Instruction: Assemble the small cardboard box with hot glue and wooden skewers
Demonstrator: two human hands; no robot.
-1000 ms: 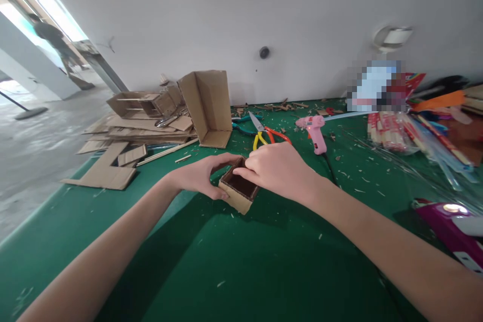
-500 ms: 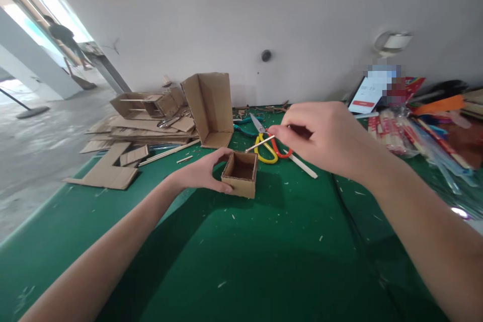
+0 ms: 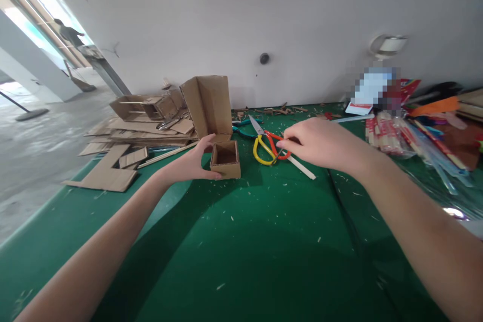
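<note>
My left hand (image 3: pixel 190 163) grips the left side of a small open-topped cardboard box (image 3: pixel 225 160) standing on the green table (image 3: pixel 245 251). My right hand (image 3: pixel 320 143) hovers low to the right of the box. Its thumb and fingers are pinched together at the handles of the yellow and orange scissors (image 3: pixel 264 147). What the pinch holds I cannot make out. A flat wooden stick (image 3: pixel 303 167) lies on the table and runs out from under this hand.
A tall open cardboard box (image 3: pixel 209 105) and a pile of cardboard sheets (image 3: pixel 128 131) stand at the back left. Packs of sticks and coloured materials (image 3: pixel 400 131) fill the back right. The table edge runs along the left. A person (image 3: pixel 70 32) walks far off.
My left hand has slid the small box away from me and to the left. My right hand rose with a thin stick, then dropped to the scissors' handles.
</note>
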